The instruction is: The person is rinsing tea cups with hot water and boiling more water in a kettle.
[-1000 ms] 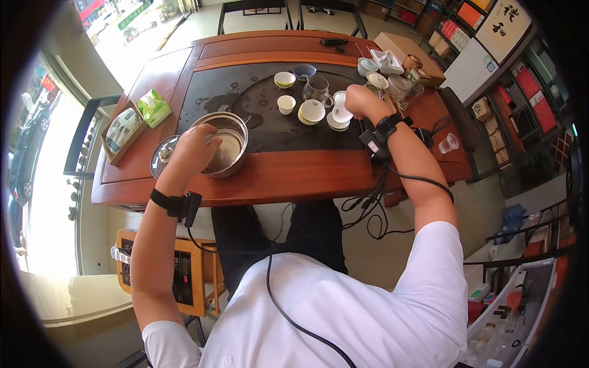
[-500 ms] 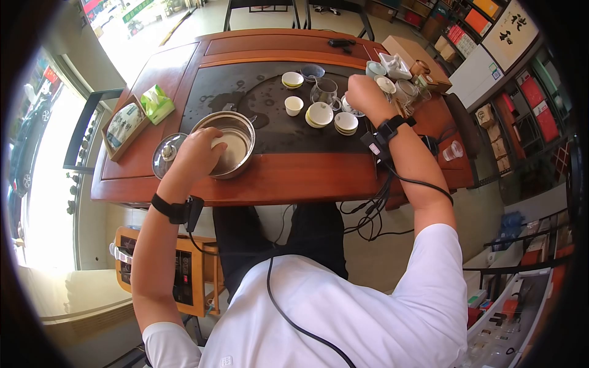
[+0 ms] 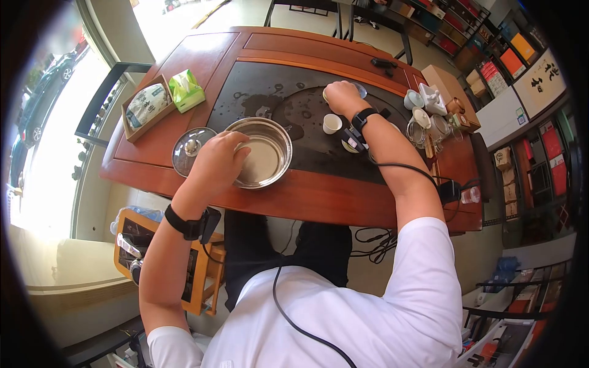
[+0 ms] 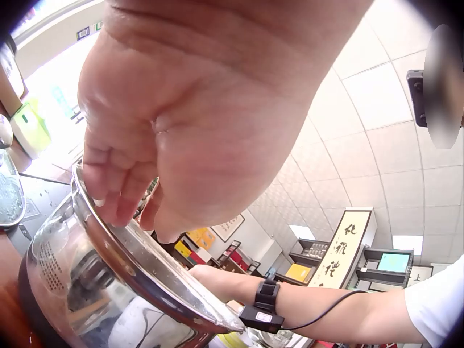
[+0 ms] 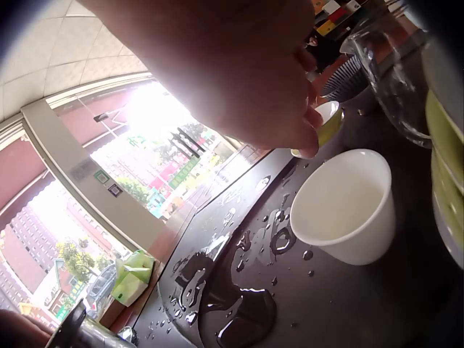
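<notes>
In the head view my left hand (image 3: pixel 216 161) is at the left rim of a round steel pot (image 3: pixel 287 153) holding clear liquid. Its fingers hang loosely over that rim, as the left wrist view also shows. A glass lid (image 3: pixel 181 161) with a metal knob lies left of the pot. Far across the dark tea board, my right hand (image 3: pixel 345 98) pinches a small yellow-green cup (image 5: pixel 332 129) with a white inside, mostly covered by the fingers. Nearer stands a plain white cup (image 5: pixel 348 210). Stacked green-and-white cups (image 5: pixel 449 167) are at the right edge of the right wrist view.
A ribbed dark bowl (image 5: pixel 346 78) and a glass pitcher (image 5: pixel 395 80) stand close to the right hand. Lidded jars and teaware (image 3: pixel 419 116) line the board's right side. A tissue pack (image 3: pixel 186 92) and a boxed package (image 3: pixel 147 105) sit at left. Water puddles (image 5: pixel 250 315) wet the board.
My right hand has moved left and away from me, from the right-hand cups to the yellow-green cup. The left hand stays at the pot's rim. The head view has turned right.
</notes>
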`<state>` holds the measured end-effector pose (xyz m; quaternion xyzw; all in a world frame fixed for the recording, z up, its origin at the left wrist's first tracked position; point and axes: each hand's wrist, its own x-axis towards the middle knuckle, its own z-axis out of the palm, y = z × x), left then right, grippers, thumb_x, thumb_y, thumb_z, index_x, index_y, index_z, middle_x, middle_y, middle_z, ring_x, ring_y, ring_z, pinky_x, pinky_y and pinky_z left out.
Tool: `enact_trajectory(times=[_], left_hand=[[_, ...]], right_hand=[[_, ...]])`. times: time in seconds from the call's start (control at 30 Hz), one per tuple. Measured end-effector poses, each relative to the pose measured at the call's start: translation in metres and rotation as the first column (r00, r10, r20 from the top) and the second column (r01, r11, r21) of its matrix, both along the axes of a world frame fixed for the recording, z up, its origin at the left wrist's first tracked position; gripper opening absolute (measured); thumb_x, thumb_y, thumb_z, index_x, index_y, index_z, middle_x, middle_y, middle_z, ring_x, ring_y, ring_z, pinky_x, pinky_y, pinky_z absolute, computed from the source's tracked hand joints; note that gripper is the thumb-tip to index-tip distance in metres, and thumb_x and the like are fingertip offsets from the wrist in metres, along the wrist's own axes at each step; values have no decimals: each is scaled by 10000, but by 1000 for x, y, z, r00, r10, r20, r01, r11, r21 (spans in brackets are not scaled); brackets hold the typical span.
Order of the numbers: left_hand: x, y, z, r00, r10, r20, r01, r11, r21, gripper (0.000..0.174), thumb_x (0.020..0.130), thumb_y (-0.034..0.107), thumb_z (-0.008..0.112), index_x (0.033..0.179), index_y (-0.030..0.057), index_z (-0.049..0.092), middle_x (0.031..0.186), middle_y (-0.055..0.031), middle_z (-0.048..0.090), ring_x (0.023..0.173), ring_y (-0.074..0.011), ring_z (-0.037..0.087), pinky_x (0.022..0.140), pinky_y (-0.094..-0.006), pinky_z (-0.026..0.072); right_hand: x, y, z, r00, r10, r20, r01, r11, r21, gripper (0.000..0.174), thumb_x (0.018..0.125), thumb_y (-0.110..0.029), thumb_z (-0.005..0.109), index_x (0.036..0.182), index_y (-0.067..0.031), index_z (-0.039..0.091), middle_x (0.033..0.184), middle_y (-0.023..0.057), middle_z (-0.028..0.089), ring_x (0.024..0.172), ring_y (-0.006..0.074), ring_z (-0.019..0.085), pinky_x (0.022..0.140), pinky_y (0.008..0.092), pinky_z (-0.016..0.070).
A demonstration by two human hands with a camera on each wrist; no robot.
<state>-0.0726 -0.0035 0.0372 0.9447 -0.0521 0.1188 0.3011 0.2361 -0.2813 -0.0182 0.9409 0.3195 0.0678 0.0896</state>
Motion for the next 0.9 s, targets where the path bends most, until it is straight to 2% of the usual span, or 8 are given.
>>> enact_trajectory(times=[0.1,0.3,0.4,0.53,0.6,0.7,0.87,0.9], left_hand=[[2,2,2,1000,17,-13,-17,1000,-9,291,1020,172,700,1229,-27,736,1128,-228,765,1091,-403,722,972,-459,554],[6,-2,-2,999,38,1,-38,999,-28,280,1024,177,705,1226,-13,744,1116,-223,765,1075,-387,726,956,-448,560],[11,1,-8,993,109,35,-106,992,-75,291,1039,193,701,1234,-20,739,1090,-208,774,996,-341,746,896,-424,576],[23,10,-3,933,318,-169,-347,919,-188,298,1040,215,694,1221,-12,763,1082,-222,795,1035,-378,764,937,-452,585],[30,24,-11,935,315,-163,-347,909,-232,327,1044,233,693,1212,-39,764,1014,-205,806,886,-315,786,823,-417,602],[29,30,-9,933,281,-224,-344,881,-325,343,1042,233,695,1201,-64,761,992,-200,806,780,-253,783,742,-394,599],[19,28,-8,945,236,-228,-301,900,-316,343,1036,240,704,1171,-68,772,986,-212,808,804,-268,790,757,-402,599],[20,29,-9,957,223,-184,-265,933,-244,318,1066,202,696,1182,-92,735,934,-109,759,723,-155,708,672,-315,567]], right_hand=[[-3,-3,2,1000,9,13,-9,1000,-17,209,934,-104,652,1015,-33,831,1110,233,795,1056,384,772,914,456,619],[-17,-8,10,960,85,266,-116,988,104,155,941,-120,657,987,-50,787,1031,173,754,959,368,767,835,474,623],[-56,1,47,971,119,208,-171,951,259,161,954,-138,689,1073,-36,728,1052,152,727,953,375,748,841,474,616],[-111,26,79,865,463,194,-499,747,439,125,983,-141,670,1065,-46,679,1007,140,697,884,380,731,784,485,602],[-145,45,90,750,644,149,-621,609,493,116,980,-142,676,1050,-50,671,992,135,688,859,378,726,754,481,598],[-179,69,95,611,790,50,-768,577,277,112,923,-123,717,1005,-49,698,984,123,698,849,362,739,731,456,613],[-201,87,85,629,777,-33,-777,625,-76,84,851,-107,759,898,-40,775,1080,109,732,968,318,748,866,413,653],[-201,88,83,608,794,-22,-789,601,-130,97,846,-111,764,909,-38,779,1090,106,734,1000,311,742,882,408,651]])
